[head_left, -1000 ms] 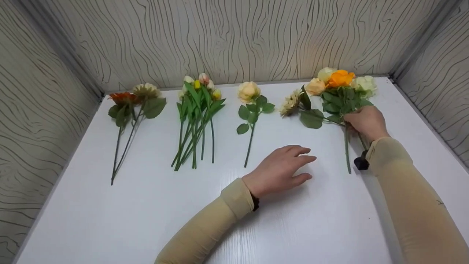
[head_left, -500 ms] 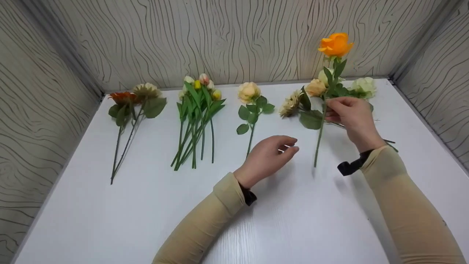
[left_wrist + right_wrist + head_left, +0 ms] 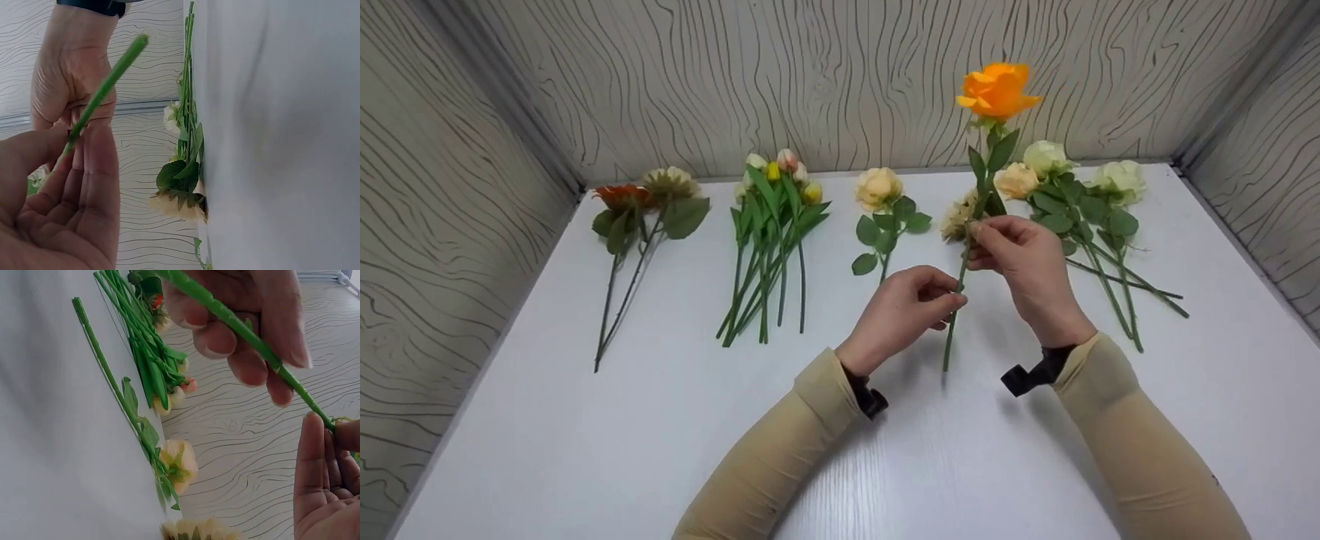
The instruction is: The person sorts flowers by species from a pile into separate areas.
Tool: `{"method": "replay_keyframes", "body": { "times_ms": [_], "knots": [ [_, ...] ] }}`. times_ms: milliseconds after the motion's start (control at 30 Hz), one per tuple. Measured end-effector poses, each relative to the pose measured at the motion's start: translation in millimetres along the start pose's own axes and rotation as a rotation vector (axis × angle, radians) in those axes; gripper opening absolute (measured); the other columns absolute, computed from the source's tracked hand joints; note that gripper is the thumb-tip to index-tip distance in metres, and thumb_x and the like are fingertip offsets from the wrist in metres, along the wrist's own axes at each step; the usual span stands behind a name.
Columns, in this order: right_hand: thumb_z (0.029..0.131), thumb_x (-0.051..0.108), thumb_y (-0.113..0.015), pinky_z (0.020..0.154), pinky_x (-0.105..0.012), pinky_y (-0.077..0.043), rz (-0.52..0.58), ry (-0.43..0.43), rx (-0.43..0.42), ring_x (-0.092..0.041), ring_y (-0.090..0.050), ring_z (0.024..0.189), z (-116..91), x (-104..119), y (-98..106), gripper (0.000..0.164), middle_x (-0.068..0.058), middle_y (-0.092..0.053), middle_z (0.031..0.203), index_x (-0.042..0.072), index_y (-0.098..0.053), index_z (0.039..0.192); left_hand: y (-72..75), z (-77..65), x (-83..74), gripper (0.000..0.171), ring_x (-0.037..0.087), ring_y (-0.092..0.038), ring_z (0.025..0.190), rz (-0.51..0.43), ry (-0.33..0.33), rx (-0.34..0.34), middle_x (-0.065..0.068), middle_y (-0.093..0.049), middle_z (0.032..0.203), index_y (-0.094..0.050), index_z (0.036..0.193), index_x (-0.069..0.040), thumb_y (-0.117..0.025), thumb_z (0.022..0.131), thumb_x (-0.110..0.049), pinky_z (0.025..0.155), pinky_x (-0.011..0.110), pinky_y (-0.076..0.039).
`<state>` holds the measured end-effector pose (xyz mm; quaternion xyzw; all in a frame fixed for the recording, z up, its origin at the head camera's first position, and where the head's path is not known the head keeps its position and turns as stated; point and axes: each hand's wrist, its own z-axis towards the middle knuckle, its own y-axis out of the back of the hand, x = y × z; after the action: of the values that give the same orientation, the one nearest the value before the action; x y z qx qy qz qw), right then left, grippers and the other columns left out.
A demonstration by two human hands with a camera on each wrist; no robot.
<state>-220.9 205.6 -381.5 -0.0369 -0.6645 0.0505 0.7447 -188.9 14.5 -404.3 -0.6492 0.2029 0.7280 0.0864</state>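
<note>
An orange rose (image 3: 997, 90) stands upright above the white table, its leafy green stem between my hands. My right hand (image 3: 1027, 270) pinches the stem just under the leaves, thumb against fingertips. Lower down, my left hand (image 3: 900, 311) holds the same stem between thumb and fingers, and the cut end sticks out below. The left wrist view shows the bare stem (image 3: 107, 84) crossing the left fingertips. Behind the right hand, a cream daisy-like flower (image 3: 958, 217) is partly hidden. A peach rose (image 3: 877, 187) lies behind the left hand, which covers its lower stem.
On the right lie white roses (image 3: 1119, 181) and a smaller peach rose (image 3: 1016, 181) with crossing stems. Several tulips (image 3: 769, 247) lie left of centre. At the far left are a rust-orange flower (image 3: 621, 196) and a cream one (image 3: 671, 182). Patterned walls (image 3: 780, 75) enclose the table.
My right hand has lifted the orange rose out of the right-hand bunch and carried it left, upright. My left hand has gone from spread fingers to holding its lower stem.
</note>
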Motion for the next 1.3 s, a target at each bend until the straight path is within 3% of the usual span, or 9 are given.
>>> {"method": "replay_keyframes", "body": {
  "times_ms": [200, 367, 600, 867, 1100, 1300],
  "knots": [
    [0.095, 0.024, -0.076, 0.074, -0.032, -0.061, 0.037, -0.023, 0.033, -0.021, -0.069, 0.078, -1, 2, 0, 0.040, -0.013, -0.070, 0.093, -0.010, -0.065, 0.113, 0.9, -0.3, -0.6, 0.010, 0.014, -0.070, 0.076, -0.017, 0.043, 0.002, 0.000, -0.071, 0.089, -0.071, 0.105, -0.007, -0.073, 0.096, -0.011, 0.070, 0.030, -0.061],
    [0.094, 0.019, -0.077, 0.074, -0.031, -0.061, 0.103, -0.039, 0.030, -0.021, -0.070, 0.080, -1, 4, 4, 0.036, -0.012, -0.070, 0.093, -0.009, -0.066, 0.113, -0.3, -0.5, -1.8, 0.008, 0.015, -0.070, 0.075, -0.024, 0.062, 0.031, 0.005, -0.073, 0.090, -0.071, 0.104, -0.007, -0.073, 0.096, -0.010, 0.069, 0.030, -0.061],
    [0.093, 0.019, -0.078, 0.076, -0.033, -0.061, 0.049, -0.062, -0.005, -0.021, -0.071, 0.083, -2, 1, 5, 0.035, -0.011, -0.070, 0.095, -0.008, -0.065, 0.111, -0.8, 0.8, 1.5, 0.005, 0.014, -0.070, 0.075, -0.022, 0.078, 0.032, 0.017, -0.074, 0.099, -0.072, 0.101, -0.012, -0.073, 0.097, -0.014, 0.071, 0.031, -0.061],
    [0.093, 0.021, -0.078, 0.077, -0.035, -0.062, 0.008, -0.065, 0.001, -0.022, -0.072, 0.079, -3, -4, 2, 0.038, -0.012, -0.070, 0.094, -0.008, -0.065, 0.112, 2.3, 2.8, 0.8, 0.005, 0.015, -0.071, 0.076, 0.006, 0.104, 0.007, 0.002, -0.072, 0.089, -0.071, 0.100, -0.014, -0.074, 0.096, -0.016, 0.071, 0.030, -0.061],
    [0.096, 0.025, -0.074, 0.079, -0.034, -0.061, 0.065, -0.074, 0.007, -0.025, -0.072, 0.086, 0, -6, 5, 0.038, -0.018, -0.070, 0.103, -0.003, -0.066, 0.120, 27.4, 8.5, 1.2, 0.006, 0.017, -0.070, 0.077, 0.074, 0.151, -0.026, 0.003, -0.072, 0.092, -0.072, 0.101, -0.011, -0.073, 0.098, -0.017, 0.072, 0.031, -0.061],
    [0.097, 0.022, -0.073, 0.074, -0.031, -0.061, 0.080, -0.079, 0.013, -0.022, -0.071, 0.086, 2, -8, 7, 0.038, -0.015, -0.070, 0.100, -0.005, -0.064, 0.123, 54.9, 23.8, 10.8, 0.008, 0.017, -0.067, 0.074, 0.247, 0.258, -0.060, 0.005, -0.071, 0.089, -0.073, 0.100, -0.008, -0.071, 0.098, -0.016, 0.069, 0.032, -0.058]
  ]
}}
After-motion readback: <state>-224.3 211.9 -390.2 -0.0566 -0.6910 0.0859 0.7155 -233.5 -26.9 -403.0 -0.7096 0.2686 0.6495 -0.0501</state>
